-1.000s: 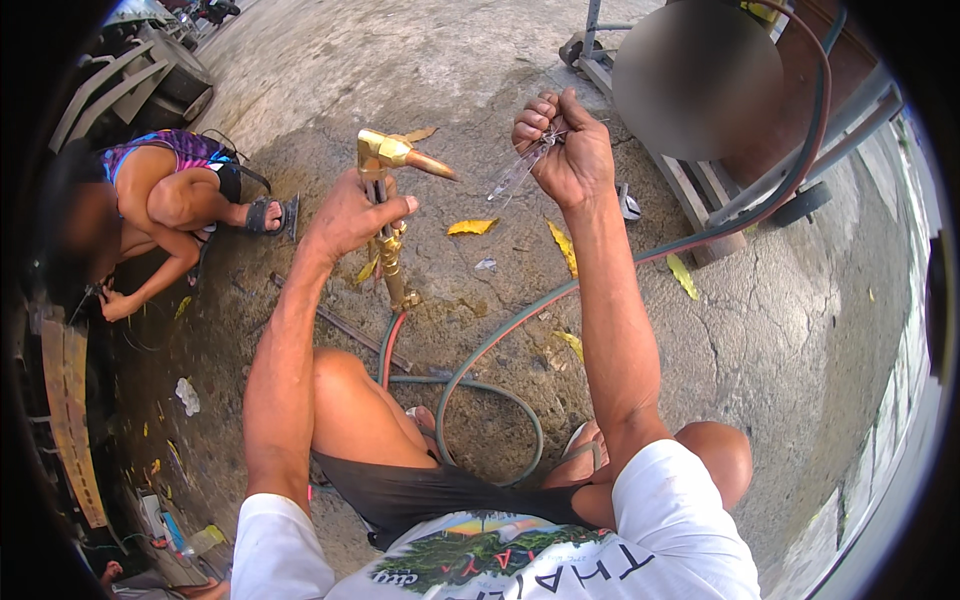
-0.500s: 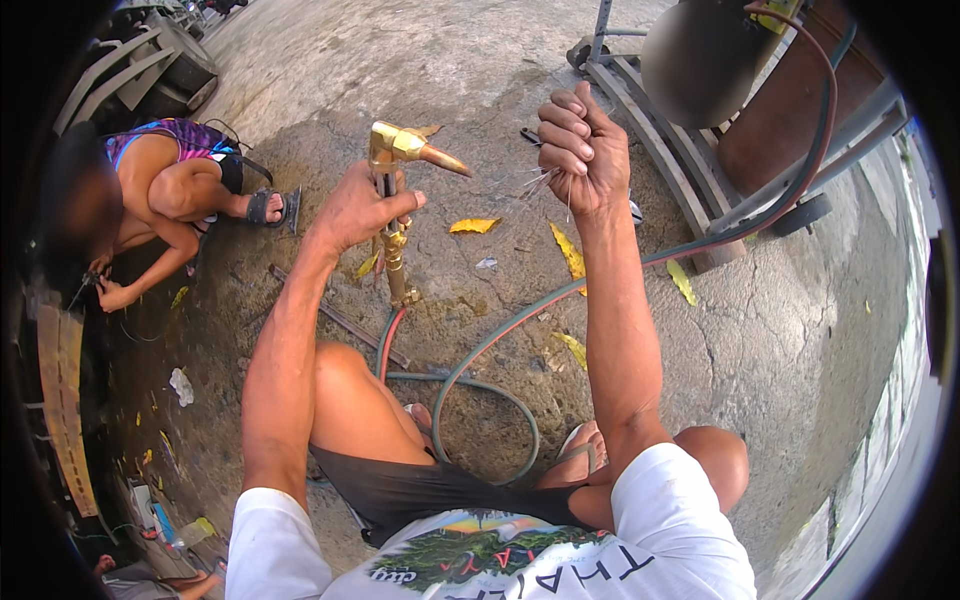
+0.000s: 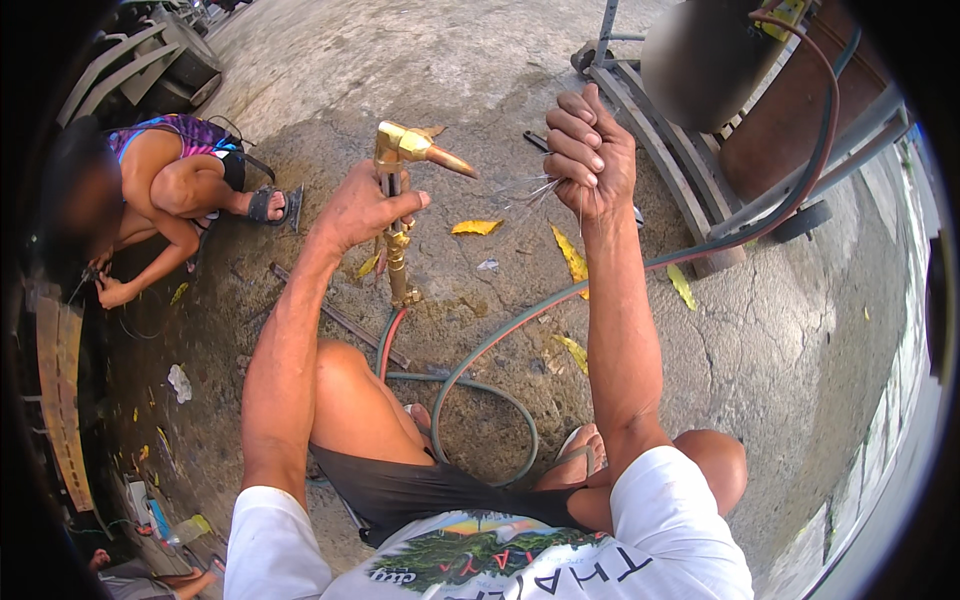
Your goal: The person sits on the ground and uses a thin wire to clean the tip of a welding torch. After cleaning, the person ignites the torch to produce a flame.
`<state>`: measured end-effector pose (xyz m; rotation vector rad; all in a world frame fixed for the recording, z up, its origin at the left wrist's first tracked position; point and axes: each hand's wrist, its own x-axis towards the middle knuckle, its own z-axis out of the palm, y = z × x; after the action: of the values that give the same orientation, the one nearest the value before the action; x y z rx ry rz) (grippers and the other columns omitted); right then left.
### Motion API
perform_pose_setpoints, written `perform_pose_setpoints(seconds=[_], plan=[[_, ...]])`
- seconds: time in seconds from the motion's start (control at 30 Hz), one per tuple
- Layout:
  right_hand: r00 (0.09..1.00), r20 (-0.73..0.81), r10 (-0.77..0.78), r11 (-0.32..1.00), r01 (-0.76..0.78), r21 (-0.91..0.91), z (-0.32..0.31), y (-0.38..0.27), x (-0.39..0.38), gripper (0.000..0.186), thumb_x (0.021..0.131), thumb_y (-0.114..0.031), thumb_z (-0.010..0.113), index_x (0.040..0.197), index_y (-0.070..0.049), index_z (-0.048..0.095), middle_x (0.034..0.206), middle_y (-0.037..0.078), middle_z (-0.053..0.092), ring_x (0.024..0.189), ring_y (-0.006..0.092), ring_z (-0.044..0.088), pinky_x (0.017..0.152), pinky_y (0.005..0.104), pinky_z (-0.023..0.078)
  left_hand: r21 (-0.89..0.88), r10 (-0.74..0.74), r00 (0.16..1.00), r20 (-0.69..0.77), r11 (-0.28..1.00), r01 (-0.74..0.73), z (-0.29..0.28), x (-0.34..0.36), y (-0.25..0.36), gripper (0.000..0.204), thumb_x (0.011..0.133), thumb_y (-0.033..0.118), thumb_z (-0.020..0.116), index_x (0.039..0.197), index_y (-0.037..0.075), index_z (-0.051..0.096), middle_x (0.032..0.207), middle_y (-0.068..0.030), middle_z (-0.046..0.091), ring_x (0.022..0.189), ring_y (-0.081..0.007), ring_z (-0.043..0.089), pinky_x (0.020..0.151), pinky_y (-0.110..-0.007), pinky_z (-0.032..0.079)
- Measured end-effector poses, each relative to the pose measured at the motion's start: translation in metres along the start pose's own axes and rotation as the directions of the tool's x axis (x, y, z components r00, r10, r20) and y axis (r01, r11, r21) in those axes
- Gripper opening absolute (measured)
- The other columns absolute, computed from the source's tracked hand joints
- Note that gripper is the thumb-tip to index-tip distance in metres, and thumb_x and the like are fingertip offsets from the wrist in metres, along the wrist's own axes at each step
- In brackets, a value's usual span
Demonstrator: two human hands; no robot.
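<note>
With my left hand [image 3: 370, 205] I grip a brass cutting torch [image 3: 397, 260] upright, its copper-coloured tip pointing right toward my other hand. My right hand [image 3: 588, 150] is closed around a bundle of thin metal wires [image 3: 525, 192], whose fine ends fan out below the fingers toward the left. The tip is a short way left of the wires, apparently not touching them. Twin hoses [image 3: 485, 347], red and green, leave the torch's base and loop across the concrete between my legs.
A person [image 3: 170, 190] crouches at the left, hands near a long rusty metal strip [image 3: 60, 390], with dark vehicle parts [image 3: 160, 70] behind. At upper right stands a wheeled cart [image 3: 705, 205] with a rusty cylinder [image 3: 760, 150], the hoses running past it. Yellow leaves [image 3: 475, 226] lie scattered.
My right hand has turned and shifted slightly right, its fingers now curled over the wires, which stick out lower. The torch in my left hand has shifted a little to the right.
</note>
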<state>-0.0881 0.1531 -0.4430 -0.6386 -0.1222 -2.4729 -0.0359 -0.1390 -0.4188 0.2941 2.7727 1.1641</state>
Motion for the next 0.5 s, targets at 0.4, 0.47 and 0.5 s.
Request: perform_pose_setpoints(seconds=[0.4, 0.47, 0.5], plan=[[0.995, 0.082, 0.05, 0.999, -0.051, 0.005, 0.0012, 0.0005, -0.0004, 0.041, 0.114, -0.036, 0.034, 0.083, -0.01, 0.042, 0.063, -0.001, 0.041, 0.039, 0.0058, 0.035, 0.031, 0.0215, 0.031, 0.004, -0.002, 1.0, 0.022, 1.0, 0.002, -0.0008, -0.0005, 0.0038, 0.038, 0.084, 0.038, 0.076, 0.071, 0.004, 0.065, 0.066, -0.0036, 0.065, 0.065, -0.0143, 0.06, 0.063, -0.036, 0.046], [0.995, 0.091, 0.05, 0.999, -0.05, -0.004, 0.001, 0.0011, 0.0003, 0.041, 0.114, -0.036, 0.034, 0.083, -0.01, 0.042, 0.063, -0.001, 0.042, 0.038, 0.0056, 0.035, 0.031, 0.0216, 0.031, 0.004, 0.001, 1.0, 0.015, 1.0, -0.001, -0.0008, 0.0, 0.0009, 0.037, 0.084, 0.038, 0.076, 0.072, 0.004, 0.065, 0.067, -0.0036, 0.065, 0.065, -0.0144, 0.059, 0.063, -0.036, 0.046], [0.994, 0.095, 0.05, 0.999, -0.05, -0.009, 0.001, 0.0014, 0.0006, 0.041, 0.114, -0.036, 0.034, 0.083, -0.01, 0.042, 0.063, -0.001, 0.042, 0.038, 0.0054, 0.035, 0.031, 0.0217, 0.031, 0.003, 0.003, 1.0, 0.011, 1.0, -0.003, -0.0008, 0.0001, -0.0001, 0.037, 0.084, 0.038, 0.076, 0.072, 0.004, 0.065, 0.067, -0.0036, 0.065, 0.065, -0.0145, 0.059, 0.063, -0.036, 0.046]])
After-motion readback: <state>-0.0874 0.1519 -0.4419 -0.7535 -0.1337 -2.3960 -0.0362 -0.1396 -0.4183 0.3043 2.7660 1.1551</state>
